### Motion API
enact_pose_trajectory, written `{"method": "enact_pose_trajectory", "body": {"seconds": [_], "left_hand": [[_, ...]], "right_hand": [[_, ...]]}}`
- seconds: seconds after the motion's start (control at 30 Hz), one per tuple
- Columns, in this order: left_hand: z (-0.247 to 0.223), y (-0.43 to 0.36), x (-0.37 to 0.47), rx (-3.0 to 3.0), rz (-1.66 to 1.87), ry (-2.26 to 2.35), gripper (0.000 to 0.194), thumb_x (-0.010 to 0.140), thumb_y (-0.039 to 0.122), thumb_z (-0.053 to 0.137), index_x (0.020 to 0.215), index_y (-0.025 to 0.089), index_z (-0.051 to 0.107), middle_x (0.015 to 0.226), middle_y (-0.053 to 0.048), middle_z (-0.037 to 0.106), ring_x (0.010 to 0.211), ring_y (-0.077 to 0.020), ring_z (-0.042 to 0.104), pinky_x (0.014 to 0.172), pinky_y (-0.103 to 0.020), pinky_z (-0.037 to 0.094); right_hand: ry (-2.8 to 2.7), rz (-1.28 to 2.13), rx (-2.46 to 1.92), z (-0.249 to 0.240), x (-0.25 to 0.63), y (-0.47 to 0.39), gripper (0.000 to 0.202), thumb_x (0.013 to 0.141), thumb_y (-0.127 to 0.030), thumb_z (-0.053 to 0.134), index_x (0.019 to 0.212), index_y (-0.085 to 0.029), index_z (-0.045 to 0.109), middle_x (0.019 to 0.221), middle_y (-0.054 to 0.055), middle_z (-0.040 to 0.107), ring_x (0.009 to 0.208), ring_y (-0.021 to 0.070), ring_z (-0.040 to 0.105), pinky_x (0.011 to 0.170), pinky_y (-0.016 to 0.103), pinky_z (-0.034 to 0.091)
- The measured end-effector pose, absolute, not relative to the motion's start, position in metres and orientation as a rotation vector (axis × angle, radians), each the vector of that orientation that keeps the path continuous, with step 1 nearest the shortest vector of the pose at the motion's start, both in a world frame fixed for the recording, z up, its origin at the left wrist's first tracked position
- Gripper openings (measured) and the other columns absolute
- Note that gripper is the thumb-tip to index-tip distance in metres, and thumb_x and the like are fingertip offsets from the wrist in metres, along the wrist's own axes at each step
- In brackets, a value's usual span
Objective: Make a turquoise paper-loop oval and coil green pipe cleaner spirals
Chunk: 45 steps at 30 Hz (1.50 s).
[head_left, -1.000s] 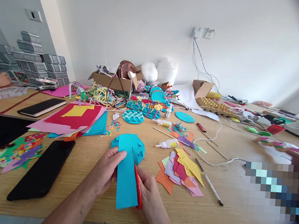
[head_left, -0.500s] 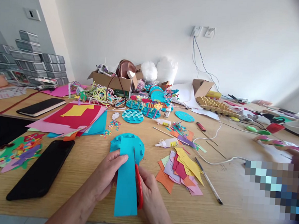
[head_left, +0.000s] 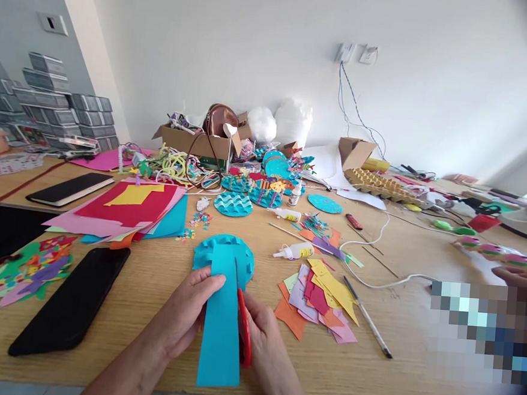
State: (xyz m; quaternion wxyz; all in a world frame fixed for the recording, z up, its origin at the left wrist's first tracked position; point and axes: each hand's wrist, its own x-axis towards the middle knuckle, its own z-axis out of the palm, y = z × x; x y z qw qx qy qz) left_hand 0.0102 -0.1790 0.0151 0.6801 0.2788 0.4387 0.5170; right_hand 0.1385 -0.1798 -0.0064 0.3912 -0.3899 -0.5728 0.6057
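- Lying on the table [head_left: 148,292], a phone [head_left: 69,304] is left of both hands, with a paper stack [head_left: 123,203] beyond it.
- The left hand [head_left: 188,306] pinches the strip [head_left: 220,345] near its upper left edge, thumb flat on the front; the fingers behind are mostly hidden.
- The strip is between the hands, partly covering a blue disc [head_left: 203,250]; I cannot tell if they touch.
- It looks like thin paper: light, bendable, easily creased or torn. A flat, gentle edge grip, clear of the blades, should suit it.
- The scissors [head_left: 245,334] lie along its right side, a blade over it.
- The right hand [head_left: 263,330] wraps their red handles.
- Scraps [head_left: 319,298], then a pen [head_left: 367,318], lie farther right.
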Motion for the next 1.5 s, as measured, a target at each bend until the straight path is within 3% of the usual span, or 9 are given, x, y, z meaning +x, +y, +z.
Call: {"method": "enact_pose_trajectory", "body": {"seconds": [0.63, 0.83, 1.07, 1.5], "left_hand": [[0.0112, -0.1835, 0.0123, 0.606, 1.130, 0.984, 0.023, 0.066, 0.033, 0.069, 0.065, 0.017, 0.053, 0.053, 0.005, 0.051, 0.047, -0.0078, 0.045, 0.047, -0.019, 0.040], [0.0082, -0.1862, 0.0134, 0.615, 1.110, 0.970, 0.022, 0.067, 0.034, 0.068, 0.074, 0.016, 0.057, 0.059, 0.003, 0.056, 0.051, -0.0085, 0.047, 0.052, -0.021, 0.043], [0.0089, -0.1867, 0.0151, 0.629, 1.097, 0.978, 0.024, 0.066, 0.034, 0.068, 0.078, 0.016, 0.060, 0.060, 0.002, 0.057, 0.051, -0.0085, 0.047, 0.052, -0.020, 0.043], [0.0126, -0.1888, 0.0175, 0.613, 1.041, 0.928, 0.020, 0.069, 0.032, 0.066, 0.072, 0.017, 0.054, 0.053, 0.005, 0.047, 0.052, -0.0105, 0.049, 0.056, -0.024, 0.044]], "right_hand": [[-1.497, 1.476, -1.001, -0.0069, 0.1386, -0.1791, 0.048, 0.080, -0.058, 0.044, 0.064, -0.014, 0.053, 0.060, -0.002, 0.044, 0.058, 0.0108, 0.038, 0.054, 0.023, 0.036], [-1.475, 1.492, -0.996, -0.0058, 0.1401, -0.1788, 0.050, 0.080, -0.059, 0.042, 0.069, -0.012, 0.057, 0.059, -0.002, 0.042, 0.057, 0.0102, 0.036, 0.051, 0.022, 0.035], [-1.460, 1.467, -0.990, -0.0113, 0.1392, -0.1785, 0.047, 0.080, -0.058, 0.044, 0.064, -0.014, 0.051, 0.057, -0.004, 0.039, 0.055, 0.0093, 0.034, 0.050, 0.021, 0.034], [-1.475, 1.470, -1.012, -0.0056, 0.1416, -0.1784, 0.051, 0.081, -0.061, 0.040, 0.071, -0.013, 0.058, 0.058, -0.003, 0.042, 0.057, 0.0103, 0.036, 0.051, 0.021, 0.035]]}}
